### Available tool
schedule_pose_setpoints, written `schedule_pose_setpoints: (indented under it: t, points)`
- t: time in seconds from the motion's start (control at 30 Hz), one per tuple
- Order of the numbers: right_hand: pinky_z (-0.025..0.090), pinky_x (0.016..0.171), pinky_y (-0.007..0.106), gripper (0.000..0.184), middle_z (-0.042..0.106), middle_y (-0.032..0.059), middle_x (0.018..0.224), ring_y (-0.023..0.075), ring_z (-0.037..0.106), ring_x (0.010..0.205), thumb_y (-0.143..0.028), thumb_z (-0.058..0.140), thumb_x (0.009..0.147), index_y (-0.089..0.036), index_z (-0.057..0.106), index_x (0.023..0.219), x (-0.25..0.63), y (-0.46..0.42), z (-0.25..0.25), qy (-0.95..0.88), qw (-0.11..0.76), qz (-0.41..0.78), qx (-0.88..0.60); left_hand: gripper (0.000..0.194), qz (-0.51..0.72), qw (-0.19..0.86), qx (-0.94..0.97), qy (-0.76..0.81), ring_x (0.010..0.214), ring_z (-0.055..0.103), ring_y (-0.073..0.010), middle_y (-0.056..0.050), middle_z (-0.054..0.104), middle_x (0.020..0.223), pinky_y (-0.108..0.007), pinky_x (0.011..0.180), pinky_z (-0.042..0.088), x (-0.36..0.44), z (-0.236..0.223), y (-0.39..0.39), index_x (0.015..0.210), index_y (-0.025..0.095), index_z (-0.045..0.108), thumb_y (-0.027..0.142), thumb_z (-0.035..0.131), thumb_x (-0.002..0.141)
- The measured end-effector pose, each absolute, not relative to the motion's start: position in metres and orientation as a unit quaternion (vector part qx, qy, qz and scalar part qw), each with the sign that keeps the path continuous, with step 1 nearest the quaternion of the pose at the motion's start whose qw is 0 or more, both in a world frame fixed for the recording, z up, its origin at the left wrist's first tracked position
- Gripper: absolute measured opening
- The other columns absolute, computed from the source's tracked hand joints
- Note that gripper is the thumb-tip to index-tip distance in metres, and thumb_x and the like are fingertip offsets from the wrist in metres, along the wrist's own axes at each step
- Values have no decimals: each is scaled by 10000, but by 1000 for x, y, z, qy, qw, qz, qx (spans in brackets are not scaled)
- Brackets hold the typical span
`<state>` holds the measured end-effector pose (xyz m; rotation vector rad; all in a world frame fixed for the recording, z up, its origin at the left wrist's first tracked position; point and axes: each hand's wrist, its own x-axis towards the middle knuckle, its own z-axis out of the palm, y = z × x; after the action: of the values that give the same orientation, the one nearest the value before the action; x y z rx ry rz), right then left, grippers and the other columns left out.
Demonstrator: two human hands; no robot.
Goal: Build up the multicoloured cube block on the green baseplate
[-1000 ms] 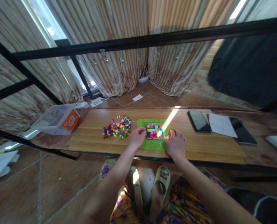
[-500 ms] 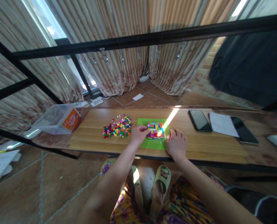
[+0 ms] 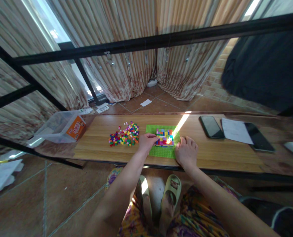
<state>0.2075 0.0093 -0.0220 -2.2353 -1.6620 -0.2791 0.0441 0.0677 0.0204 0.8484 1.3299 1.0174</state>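
While papers (image 3: 2, 179) lay on the floor at far left, a clear tub (image 3: 54, 131) stood at the left end of the table (image 3: 210, 159). On its side was an orange label (image 3: 76, 129) with pale lettering, too blurred to read. Behind the tub lay a printed card (image 3: 102, 108), its print also too small to make out. Next came a loose spread of small, many-coloured bricks (image 3: 128, 135). Just right of them, the left hand (image 3: 147, 143) had thumb and forefinger brought together at the left edge of the brick block (image 3: 165, 140), hiding part of that edge; whether they pinched a brick, I could not tell. The block sat on the green baseplate (image 3: 161, 152), and a streak of sunlight washed out some of its right side. The right hand (image 3: 187, 151), fingers bent, rested over the baseplate's right edge; whether it gripped that edge was unclear. Farther right lay a phone (image 3: 212, 126), then a white sheet (image 3: 236, 131) partly over a dark device (image 3: 261, 138). A black bar (image 3: 146, 42) crossed in front of the curtains (image 3: 126, 19).
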Motion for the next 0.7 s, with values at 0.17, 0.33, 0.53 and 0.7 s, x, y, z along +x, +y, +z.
schedule_pose_setpoints:
  t: [0.17,0.33,0.53,0.7]
  points:
    - [280,921,388,288,560,142,1178,285,438,1113,-256,409,914,-143,562,1130,208,9,-21,-589,169,-97,-785,239,428,613,348,565,543,600,-100,-2,647,593,-230,591,490,44,22,66,712,131,662,218,835,571]
    - [282,914,389,288,561,146,1168,283,438,1110,-254,418,911,-142,559,1136,208,10,-21,-588,171,-94,-785,233,419,638,342,548,536,585,-77,-9,646,623,-214,594,476,38,25,65,733,124,651,269,806,637]
    - [277,920,392,285,561,147,1165,284,434,1114,-252,414,911,-142,560,1129,207,10,-21,-587,174,-93,-786,246,401,634,360,555,513,529,-58,15,612,597,-192,549,417,32,28,67,711,128,658,350,763,688]
    - [278,917,391,288,558,144,1176,285,431,1113,-258,409,912,-146,562,1128,207,10,-20,-586,173,-92,-786,210,380,582,416,586,568,562,-88,7,646,615,-199,552,403,40,30,66,750,135,694,204,812,591]
